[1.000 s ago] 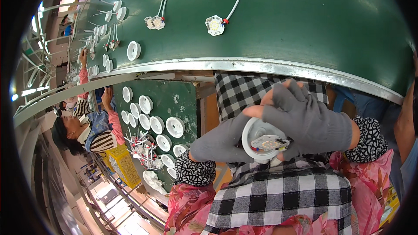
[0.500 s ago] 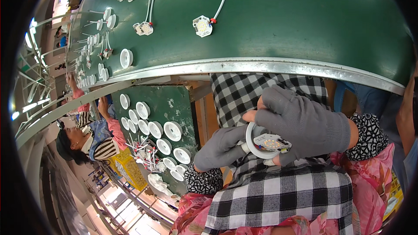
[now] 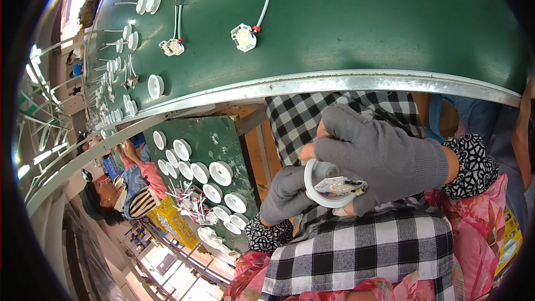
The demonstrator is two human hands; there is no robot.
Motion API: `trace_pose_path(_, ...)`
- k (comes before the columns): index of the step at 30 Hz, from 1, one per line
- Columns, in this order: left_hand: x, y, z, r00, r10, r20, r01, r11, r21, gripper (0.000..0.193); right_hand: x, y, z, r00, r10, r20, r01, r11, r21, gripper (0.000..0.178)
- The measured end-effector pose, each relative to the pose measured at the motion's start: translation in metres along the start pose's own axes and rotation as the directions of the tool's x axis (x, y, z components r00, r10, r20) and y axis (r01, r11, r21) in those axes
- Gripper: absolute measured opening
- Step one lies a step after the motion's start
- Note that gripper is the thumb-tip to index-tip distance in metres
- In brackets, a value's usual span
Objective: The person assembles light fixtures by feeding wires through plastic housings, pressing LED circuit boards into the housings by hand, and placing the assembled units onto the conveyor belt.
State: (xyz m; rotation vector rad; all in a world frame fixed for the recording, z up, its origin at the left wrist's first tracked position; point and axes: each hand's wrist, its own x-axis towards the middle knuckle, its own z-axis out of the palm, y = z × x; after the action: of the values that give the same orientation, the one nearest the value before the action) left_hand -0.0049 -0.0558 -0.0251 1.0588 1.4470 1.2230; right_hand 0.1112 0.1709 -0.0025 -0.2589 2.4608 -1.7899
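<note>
Curling at the left side of a white cup [image 3: 324,199], the left hand [image 3: 287,194] has its fingertips behind the rim; whether it grips, I cannot tell. A circuit board [image 3: 337,185] tilts in the cup's mouth, its right end beside the right hand [image 3: 379,159], which holds the cup. Since half a second ago, the cup has shifted left and the board shows more edge-on. Leftward, a co-worker [image 3: 142,200] is near a yellow crate [image 3: 174,220]; next comes a green side table [image 3: 223,139] bearing cups, then a green worktable [image 3: 362,28] above.
</note>
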Motion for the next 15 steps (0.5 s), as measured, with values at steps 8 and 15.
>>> trace_pose_path(8,-0.003,-0.007,0.01,0.99,-0.109,-0.095,0.091,0.98,-0.176,0.035,0.001,0.002,-0.001,0.994,-0.091,-0.056,0.086,0.993,-0.077,0.088)
trace_pose_path(15,-0.005,0.0,0.022,0.95,-0.182,-0.254,0.156,0.981,-0.116,0.031,-0.003,0.005,-0.003,0.996,-0.077,-0.051,0.072,0.993,-0.089,0.087)
